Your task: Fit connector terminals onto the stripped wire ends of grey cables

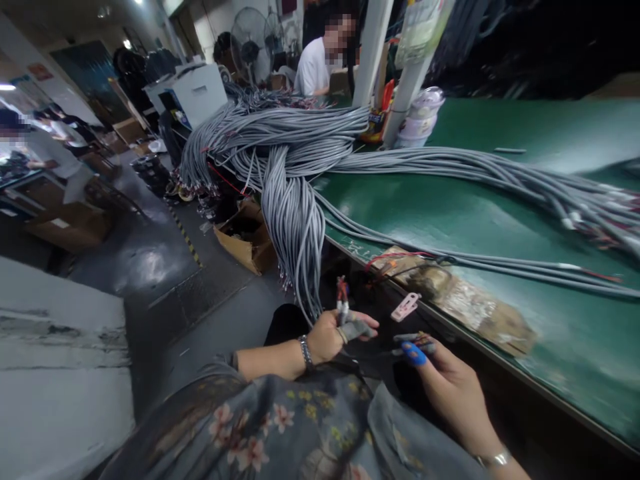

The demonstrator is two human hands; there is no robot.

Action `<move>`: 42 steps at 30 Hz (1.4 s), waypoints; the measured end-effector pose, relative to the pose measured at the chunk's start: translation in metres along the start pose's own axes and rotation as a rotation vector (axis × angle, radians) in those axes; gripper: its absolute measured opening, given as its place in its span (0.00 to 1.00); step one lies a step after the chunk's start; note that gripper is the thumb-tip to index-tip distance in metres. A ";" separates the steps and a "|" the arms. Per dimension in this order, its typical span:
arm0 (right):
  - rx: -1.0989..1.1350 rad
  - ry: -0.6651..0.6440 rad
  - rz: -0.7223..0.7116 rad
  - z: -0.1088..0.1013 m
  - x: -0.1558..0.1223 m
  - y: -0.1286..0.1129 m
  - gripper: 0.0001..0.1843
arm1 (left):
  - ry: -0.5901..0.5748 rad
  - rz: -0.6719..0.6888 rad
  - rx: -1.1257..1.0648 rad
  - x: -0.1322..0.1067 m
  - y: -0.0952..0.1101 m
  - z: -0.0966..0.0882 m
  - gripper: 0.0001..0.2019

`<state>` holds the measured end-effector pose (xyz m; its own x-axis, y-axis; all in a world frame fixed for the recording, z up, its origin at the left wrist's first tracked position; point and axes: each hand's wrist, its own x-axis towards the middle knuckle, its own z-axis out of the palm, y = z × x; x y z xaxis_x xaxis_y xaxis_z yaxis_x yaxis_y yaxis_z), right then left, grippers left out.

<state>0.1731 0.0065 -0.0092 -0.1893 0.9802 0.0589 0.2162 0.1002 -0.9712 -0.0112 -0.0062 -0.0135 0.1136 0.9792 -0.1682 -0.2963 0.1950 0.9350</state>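
Observation:
My left hand (327, 337) is closed around a few grey cables (343, 308), whose white-banded ends with red wires point upward. Grey coverings wrap some of its fingers. To the right, my right hand (457, 383) is closed in a pinch, with a blue cover (414, 354) on the thumb and grey covers on fingers. Whatever lies between those fingertips is too small to make out. The hands are apart, in front of my body. A thick bundle of grey cables (295, 220) hangs over the table edge down toward my left hand. A pink clip (405, 307) sits at the table edge.
More grey cables (450, 160) stretch over the green table (590, 360). A taped cardboard piece (480, 310) lies along its near edge. An open cardboard box (247, 240) stands on the floor. Beyond the table is a person in a white shirt (313, 67); other people are at far left.

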 end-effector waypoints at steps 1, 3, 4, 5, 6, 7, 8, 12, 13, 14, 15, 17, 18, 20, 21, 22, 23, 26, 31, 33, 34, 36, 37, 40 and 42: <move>0.011 -0.012 0.003 0.001 0.002 -0.002 0.10 | -0.001 0.001 0.002 0.000 0.003 -0.001 0.25; 0.042 -0.070 0.004 0.004 0.006 -0.007 0.11 | -0.043 0.007 0.091 0.001 0.008 -0.002 0.24; 0.062 -0.097 0.002 0.007 0.009 -0.010 0.12 | -0.072 0.017 0.161 0.002 0.010 -0.002 0.23; 0.086 -0.120 0.005 0.009 0.011 -0.013 0.14 | -0.086 0.036 0.216 0.004 0.011 -0.002 0.23; 0.108 -0.132 0.007 0.011 0.013 -0.016 0.16 | -0.098 0.046 0.250 0.005 0.012 -0.001 0.23; 0.128 -0.129 0.009 0.013 0.015 -0.019 0.17 | -0.113 0.034 0.264 0.007 0.011 0.000 0.23; 0.148 -0.131 0.016 0.014 0.016 -0.021 0.18 | -0.118 -0.003 0.258 0.008 0.010 0.000 0.24; 0.189 -0.173 0.045 0.017 0.016 -0.022 0.21 | -0.082 -0.202 0.243 0.011 0.003 0.001 0.29; 0.198 -0.174 0.063 0.018 0.015 -0.020 0.21 | -0.083 -0.208 0.266 0.010 0.002 0.000 0.29; 0.214 -0.164 0.090 0.019 0.014 -0.018 0.21 | -0.098 -0.196 0.296 0.009 0.001 0.000 0.29; 0.239 -0.141 0.125 0.021 0.014 -0.016 0.20 | -0.122 -0.176 0.325 0.008 0.002 0.000 0.28; 0.308 -0.084 0.197 0.023 0.014 -0.013 0.19 | -0.166 -0.139 0.362 0.006 0.004 0.002 0.27; 0.340 -0.060 0.230 0.024 0.014 -0.012 0.19 | -0.177 -0.127 0.371 0.005 0.005 0.002 0.27; 0.385 -0.039 0.274 0.025 0.015 -0.012 0.19 | -0.185 -0.129 0.383 0.004 0.009 0.005 0.25; 0.401 -0.043 0.287 0.025 0.016 -0.014 0.19 | -0.182 -0.147 0.385 0.004 0.011 0.006 0.24; 0.418 -0.058 0.297 0.025 0.017 -0.016 0.19 | -0.174 -0.174 0.382 0.004 0.013 0.007 0.23; 0.434 -0.075 0.305 0.025 0.017 -0.018 0.19 | -0.161 -0.202 0.375 0.005 0.015 0.008 0.23; 0.475 -0.097 0.322 0.024 0.018 -0.024 0.20 | -0.112 -0.257 0.330 0.006 0.017 0.011 0.22; 0.526 -0.063 0.314 0.026 0.017 -0.028 0.22 | -0.026 -0.248 0.224 0.005 0.016 0.011 0.21; 0.560 -0.065 0.311 0.028 0.016 -0.027 0.22 | 0.033 -0.250 0.152 0.005 0.016 0.011 0.21; 0.575 -0.061 0.313 0.030 0.015 -0.026 0.22 | 0.066 -0.252 0.118 0.005 0.016 0.012 0.21; 0.609 -0.055 0.322 0.033 0.013 -0.023 0.21 | 0.137 -0.250 0.068 0.005 0.017 0.014 0.21; 0.627 -0.057 0.325 0.035 0.013 -0.022 0.21 | 0.169 -0.247 0.053 0.005 0.017 0.014 0.21; 0.629 -0.069 0.310 0.037 0.012 -0.020 0.21 | 0.218 -0.245 0.030 0.005 0.018 0.016 0.21; 0.569 -0.065 0.292 0.036 0.012 -0.020 0.22 | 0.223 -0.257 0.021 0.005 0.020 0.016 0.20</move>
<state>0.1320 0.0099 0.0025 -0.2612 0.9392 -0.2228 -0.2707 -0.2928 -0.9171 -0.0008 0.0020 0.0090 -0.0288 0.8866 -0.4616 -0.2650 0.4385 0.8588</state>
